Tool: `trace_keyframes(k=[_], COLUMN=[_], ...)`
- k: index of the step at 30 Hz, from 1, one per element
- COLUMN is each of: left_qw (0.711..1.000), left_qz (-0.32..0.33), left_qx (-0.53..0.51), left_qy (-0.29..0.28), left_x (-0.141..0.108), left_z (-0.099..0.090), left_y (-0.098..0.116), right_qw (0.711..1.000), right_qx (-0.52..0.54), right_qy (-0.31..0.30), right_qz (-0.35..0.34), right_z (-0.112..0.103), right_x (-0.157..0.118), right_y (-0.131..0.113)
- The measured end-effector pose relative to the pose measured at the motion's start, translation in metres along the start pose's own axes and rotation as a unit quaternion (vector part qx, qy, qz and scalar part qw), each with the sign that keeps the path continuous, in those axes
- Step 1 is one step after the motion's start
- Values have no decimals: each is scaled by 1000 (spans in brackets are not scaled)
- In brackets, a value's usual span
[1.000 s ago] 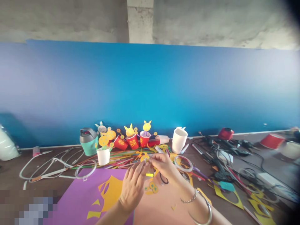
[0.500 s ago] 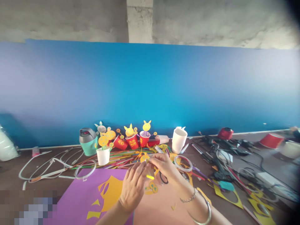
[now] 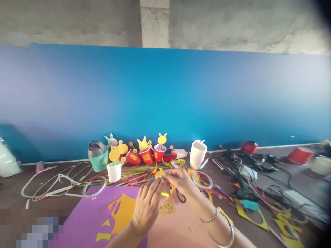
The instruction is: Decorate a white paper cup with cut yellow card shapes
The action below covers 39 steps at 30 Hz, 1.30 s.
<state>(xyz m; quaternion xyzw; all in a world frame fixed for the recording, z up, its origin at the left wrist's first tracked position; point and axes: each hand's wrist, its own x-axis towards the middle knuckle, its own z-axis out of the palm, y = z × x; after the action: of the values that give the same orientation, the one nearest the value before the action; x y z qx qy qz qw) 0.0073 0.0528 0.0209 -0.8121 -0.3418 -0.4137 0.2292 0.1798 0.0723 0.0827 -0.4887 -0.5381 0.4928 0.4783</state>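
My left hand (image 3: 148, 205) and my right hand (image 3: 181, 181) meet over the work surface with fingertips close together. Both are closed, pinching at a small round yellow paper cutout (image 3: 159, 174) that shows just beyond the fingers; part of it is hidden. A short bright yellow strip (image 3: 164, 194) shows in the gap below the fingers; I cannot tell what it is fixed to. Beneath lie small round yellow cutouts with green markings (image 3: 169, 206) on a peach paper sheet (image 3: 176, 230). A dark scissors handle (image 3: 180, 196) sits beside my right wrist.
Left lies a purple sheet (image 3: 85, 220) with yellow scraps. Behind stand a white cup (image 3: 114, 172) and red cups (image 3: 159, 154) holding yellow animal figures, a teal container (image 3: 98, 158) and a white mug (image 3: 198, 155). Tape rolls (image 3: 202, 180), coloured sticks, cables and yellow offcuts (image 3: 254, 215) spread around.
Almost nothing differs. The yellow strip under my fingers has shifted very slightly up and left; both hands keep their place and pinch.
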Motion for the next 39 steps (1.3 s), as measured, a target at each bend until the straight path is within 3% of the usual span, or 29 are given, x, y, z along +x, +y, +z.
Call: trace_keyframes(k=[22, 39], left_qw=[1000, 1000], left_qz=[7, 19], left_qx=[6, -6], left_qy=[3, -10], left_x=[0, 1], left_z=[0, -2], left_y=[1, 1], right_qw=[1000, 1000], right_qx=[-15, -13], right_qy=[15, 18], right_qz=[-24, 14], right_z=[-1, -1], right_x=[-2, -1], right_y=[-1, -2])
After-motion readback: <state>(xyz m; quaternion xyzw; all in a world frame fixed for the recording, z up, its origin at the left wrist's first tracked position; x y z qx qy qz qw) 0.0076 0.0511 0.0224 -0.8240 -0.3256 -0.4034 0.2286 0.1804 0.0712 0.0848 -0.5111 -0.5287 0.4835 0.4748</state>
